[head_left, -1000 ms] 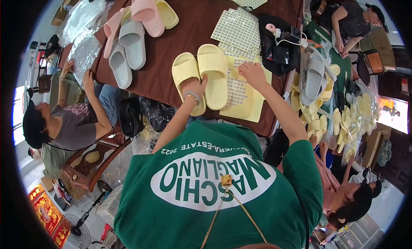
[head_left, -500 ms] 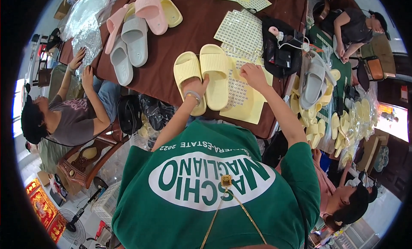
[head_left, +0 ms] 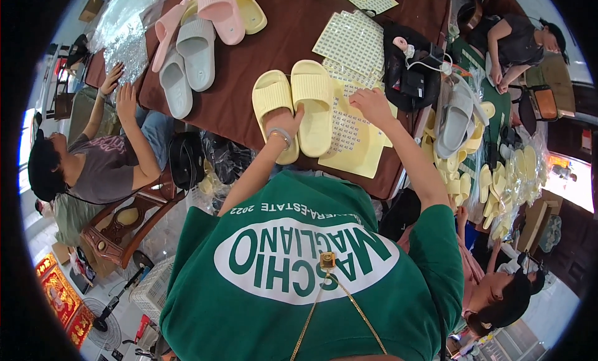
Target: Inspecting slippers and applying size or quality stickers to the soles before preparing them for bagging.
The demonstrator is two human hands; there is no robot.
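Note:
A pair of pale yellow slide slippers stands before me on the brown-covered table, the left slipper [head_left: 272, 90] against the right slipper [head_left: 316, 115]. My left hand [head_left: 283, 121] reaches into the left slipper, its fingers hidden under the strap. Its thumb lies out against the right slipper, and the hand is closed on the pair. Over a yellow sheet of small printed stickers [head_left: 341, 133] is my right hand [head_left: 372, 107], fingers bent and pinched together near the rows. Whether a sticker is between them is too small to see.
Grey slippers [head_left: 197, 62] and a pink slipper [head_left: 221, 15] lie at the far left. More sticker sheets [head_left: 352, 43] and a black bag [head_left: 408, 71] are beyond the right slipper. A co-worker's hands [head_left: 118, 90] touch clear plastic wrap. Piled yellow slippers [head_left: 492, 193] are at right.
The view has shifted slightly. My left hand keeps its hold on the slippers, and my right hand stays over the sticker sheet with its fingers slightly moved.

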